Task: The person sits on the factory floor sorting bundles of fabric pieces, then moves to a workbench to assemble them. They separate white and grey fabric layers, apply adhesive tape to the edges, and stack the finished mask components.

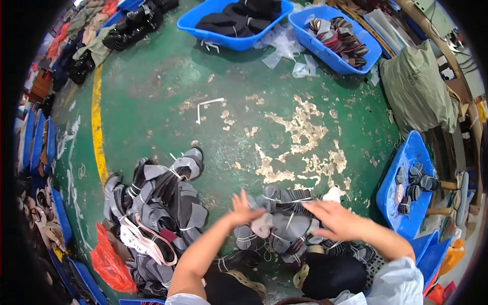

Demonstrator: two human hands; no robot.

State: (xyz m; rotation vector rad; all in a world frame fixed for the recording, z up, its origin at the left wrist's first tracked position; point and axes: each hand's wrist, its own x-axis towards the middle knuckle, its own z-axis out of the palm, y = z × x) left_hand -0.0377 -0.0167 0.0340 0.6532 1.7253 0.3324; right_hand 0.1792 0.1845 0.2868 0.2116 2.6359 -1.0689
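Observation:
My left hand (241,212) hovers with its fingers spread, slightly blurred, beside the left end of a heap of tied bundles. To the right, my right hand (333,219) reaches over the same heap with fingers stretched out, and no object shows in its grip. Between them lies a bundle of grey and black cut pieces (291,224), flat layers tied with white string. A striped stack (287,195) sits just beyond it. Whether the right fingertips touch the heap, I cannot tell. At my left is a larger pile of similar tied bundles (189,203), with one pale pink bundle (144,243) among them.
A red plastic bag (113,262) lies beside the left pile. Blue tubs with black pieces (203,34) and mixed bundles (325,55) stand at the far side. Another blue tub (399,211) is at the right, below a large greenish sack (419,89). The green floor (168,101) is worn.

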